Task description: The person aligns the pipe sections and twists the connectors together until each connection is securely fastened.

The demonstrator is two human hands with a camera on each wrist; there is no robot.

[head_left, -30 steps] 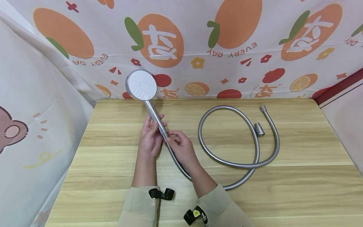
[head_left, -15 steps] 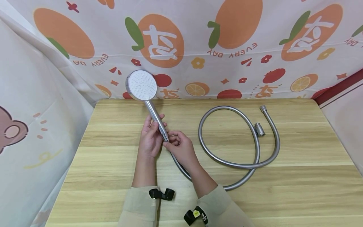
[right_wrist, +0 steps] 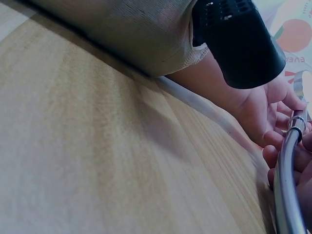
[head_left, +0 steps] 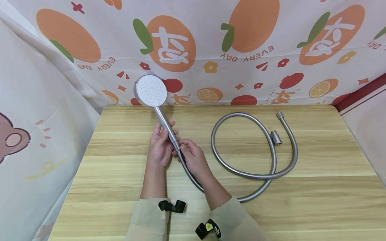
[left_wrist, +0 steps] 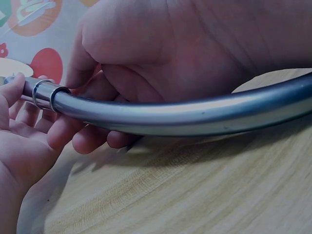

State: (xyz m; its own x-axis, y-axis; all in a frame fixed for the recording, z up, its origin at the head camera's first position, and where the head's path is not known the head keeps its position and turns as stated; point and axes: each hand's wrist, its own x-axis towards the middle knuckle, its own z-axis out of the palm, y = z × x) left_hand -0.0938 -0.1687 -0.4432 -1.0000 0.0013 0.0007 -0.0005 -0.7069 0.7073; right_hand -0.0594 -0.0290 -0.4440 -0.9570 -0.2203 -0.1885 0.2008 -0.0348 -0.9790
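Observation:
A chrome shower head with a round white face leans up to the left in the head view. My left hand holds its handle, thumb on top and fingers beneath. At the handle's lower end, my right hand grips the end of the grey metal shower hose. The left wrist view shows a ringed metal collar between the hands, with the right fingers curled under the hose. In the right wrist view the hose meets the collar at the right edge.
The rest of the hose loops over the wooden table to the right, ending in a metal fitting. A short metal connector lies against the loop. A fruit-print cloth hangs behind the table's far edge.
The right thumb and fingers have shifted around the hose end at the handle's base, the thumb dropping and then rising again. The left hand and the shower head stay put.

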